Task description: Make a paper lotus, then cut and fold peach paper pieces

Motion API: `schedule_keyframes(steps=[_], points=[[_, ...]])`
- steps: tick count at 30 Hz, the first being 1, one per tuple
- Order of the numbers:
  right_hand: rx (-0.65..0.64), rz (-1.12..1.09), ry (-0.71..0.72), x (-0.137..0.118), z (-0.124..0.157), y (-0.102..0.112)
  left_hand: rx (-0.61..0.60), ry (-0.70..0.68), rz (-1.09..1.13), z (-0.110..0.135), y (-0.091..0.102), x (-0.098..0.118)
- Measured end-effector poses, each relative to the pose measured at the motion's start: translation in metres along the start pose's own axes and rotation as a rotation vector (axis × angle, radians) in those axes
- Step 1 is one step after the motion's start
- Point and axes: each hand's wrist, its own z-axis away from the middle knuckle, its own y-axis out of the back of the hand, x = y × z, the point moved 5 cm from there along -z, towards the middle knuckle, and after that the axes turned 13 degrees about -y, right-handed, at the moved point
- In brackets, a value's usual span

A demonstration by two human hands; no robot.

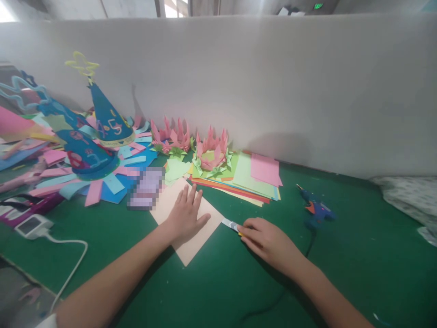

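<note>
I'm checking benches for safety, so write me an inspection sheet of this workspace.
Surface: green tabletop, with small pale specks.
Work items: pale sheet lying flat; cutter, blade exposed, tip at the sheet's right corner.
Clutter: blue cone hats amid paper strips at left; pink crowns and coloured paper stack behind.
Hands: left flat on the sheet; right gripping the cutter.
Cables: white cable at left; dark cord from what looks like a glue gun.
Surroundings: pale partition behind; patterned cloth at right.
</note>
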Motion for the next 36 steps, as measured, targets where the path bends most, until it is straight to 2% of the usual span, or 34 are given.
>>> schedule_keyframes(steps=[18, 26, 31, 36], points=[[0.001, -0.01, 0.026, 0.006, 0.0, 0.004, 0.002, -0.009, 0.01, 0.0, -0.004, -0.002], [-0.064, -0.077, 0.062, -0.004, 0.002, 0.004, 0.082, -0.068, 0.022, -0.001, 0.001, 0.014], [-0.022, -0.034, 0.059, -0.003, 0.002, 0.006, 0.144, -0.08, -0.034, -0.004, 0.01, 0.018], [0.027, -0.009, 0.06, -0.002, 0.003, 0.007, 0.144, -0.054, -0.067, -0.01, 0.008, 0.013]])
